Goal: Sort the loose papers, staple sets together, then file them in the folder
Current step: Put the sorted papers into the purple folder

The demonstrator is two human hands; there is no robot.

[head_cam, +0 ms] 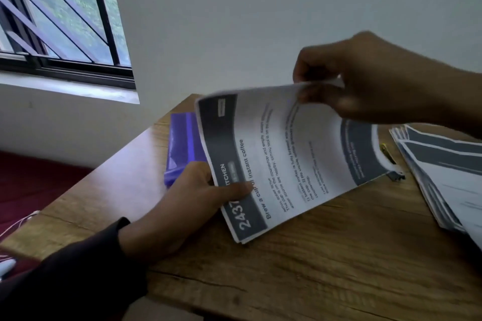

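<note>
Left hand point(182, 206) grips papers point(287, 154) hiding stapler point(393, 174).

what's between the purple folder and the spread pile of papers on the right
In the head view, the printed sheets held by the left hand and right hand lie between the purple folder and the pile of papers, along with a small, partly hidden tool.

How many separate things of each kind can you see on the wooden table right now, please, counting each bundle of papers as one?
Paper bundles: 2, the printed set held by the left hand and right hand, and the fanned paper stack at right.
Purple folder: 1
Stapler, mostly hidden: 1
Total: 4
</note>
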